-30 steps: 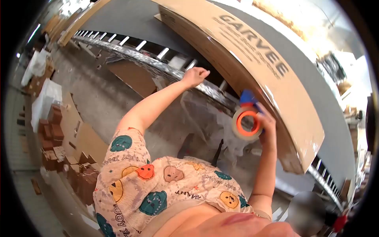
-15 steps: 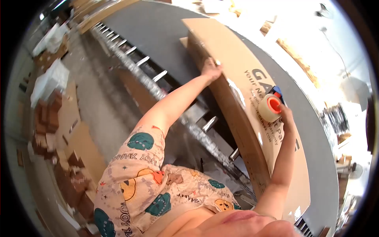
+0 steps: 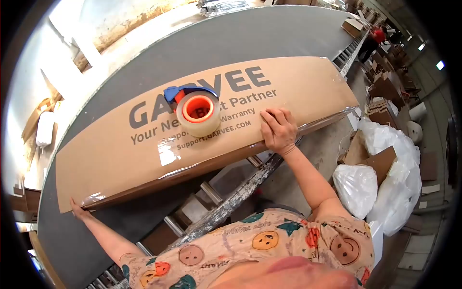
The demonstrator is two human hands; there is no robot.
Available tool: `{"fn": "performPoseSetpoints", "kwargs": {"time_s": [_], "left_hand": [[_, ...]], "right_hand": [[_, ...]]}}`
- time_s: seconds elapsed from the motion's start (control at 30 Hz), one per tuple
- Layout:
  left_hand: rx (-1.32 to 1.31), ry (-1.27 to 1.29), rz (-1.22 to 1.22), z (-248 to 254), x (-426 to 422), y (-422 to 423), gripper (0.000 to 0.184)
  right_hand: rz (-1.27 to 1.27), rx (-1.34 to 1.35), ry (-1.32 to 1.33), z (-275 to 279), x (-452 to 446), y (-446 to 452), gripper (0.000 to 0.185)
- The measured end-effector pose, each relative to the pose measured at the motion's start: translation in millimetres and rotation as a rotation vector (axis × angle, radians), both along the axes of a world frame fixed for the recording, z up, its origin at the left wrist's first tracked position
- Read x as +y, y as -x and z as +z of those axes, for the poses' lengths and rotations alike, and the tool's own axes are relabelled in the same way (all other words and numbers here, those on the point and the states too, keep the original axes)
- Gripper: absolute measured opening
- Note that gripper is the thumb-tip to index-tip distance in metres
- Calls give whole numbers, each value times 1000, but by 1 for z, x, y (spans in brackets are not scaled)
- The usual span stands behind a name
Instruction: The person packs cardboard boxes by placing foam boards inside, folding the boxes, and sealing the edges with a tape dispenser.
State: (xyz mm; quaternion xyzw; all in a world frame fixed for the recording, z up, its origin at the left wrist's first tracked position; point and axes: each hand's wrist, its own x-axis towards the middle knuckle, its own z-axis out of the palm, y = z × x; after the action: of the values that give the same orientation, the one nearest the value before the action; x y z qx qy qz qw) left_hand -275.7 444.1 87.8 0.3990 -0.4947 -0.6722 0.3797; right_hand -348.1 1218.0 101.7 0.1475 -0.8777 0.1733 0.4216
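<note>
The half-curled right hand (image 3: 279, 129) held the near edge of the stiff-looking cardboard box (image 3: 236, 111), while the left hand (image 3: 80, 210), closure unclear, touched a seemingly easy-to-grasp corner.

Single head cam, worn by the person, wide fisheye, facing forward and steeply down.
Looks from above the patterned shirt (image 3: 231, 241), which fills the bottom edge, closest to lens; both arms run up from there. Box (image 3: 236, 132) mid-frame at arm's reach, seen mostly from above, tilted across the view, left end lower; left hand (image 3: 78, 210) near left edge, right hand (image 3: 279, 129) right of centre. Grey surface (image 3: 240, 33) curves behind, lens bending straight lines. Corners black. View runs deep at upper right, where a small red-topped figure (image 3: 379, 36) is probably another person; too small to be sure. Left side overexposed.
</note>
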Motion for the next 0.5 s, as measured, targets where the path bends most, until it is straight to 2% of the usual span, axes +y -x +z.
{"fn": "performPoseSetpoints", "kwargs": {"time_s": [0.07,0.1,0.17,0.23,0.27,0.33,0.37,0.4,0.43,0.47,0.5], "left_hand": [[-52,157,152,12,30,-12,51],[-72,166,163,4,34,-20,51],[58,178,76,-18,40,-67,52],[-57,134,291,-2,137,-119,53],[-64,196,289,-23,149,-158,53],[-198,292,422,-26,244,-221,59],[-187,329,350,-26,291,-253,58],[-329,369,367,-20,345,-277,53],[-355,228,322,-17,386,-306,64],[-410,189,236,-23,418,-345,62],[-549,131,124,-7,461,-369,55]], "right_hand": [[21,22,1,-2,4,-4,26],[33,1,10,-1,11,1,26],[88,26,-51,0,29,24,25],[198,22,-60,-8,58,64,22],[231,-29,-23,-12,71,89,20],[369,-17,-4,-13,90,141,21],[433,54,-145,-14,103,177,23],[401,97,-253,-15,106,199,26],[358,147,-364,-8,104,219,29],[412,151,-352,-2,93,230,29],[330,103,-325,3,82,239,33]]}}
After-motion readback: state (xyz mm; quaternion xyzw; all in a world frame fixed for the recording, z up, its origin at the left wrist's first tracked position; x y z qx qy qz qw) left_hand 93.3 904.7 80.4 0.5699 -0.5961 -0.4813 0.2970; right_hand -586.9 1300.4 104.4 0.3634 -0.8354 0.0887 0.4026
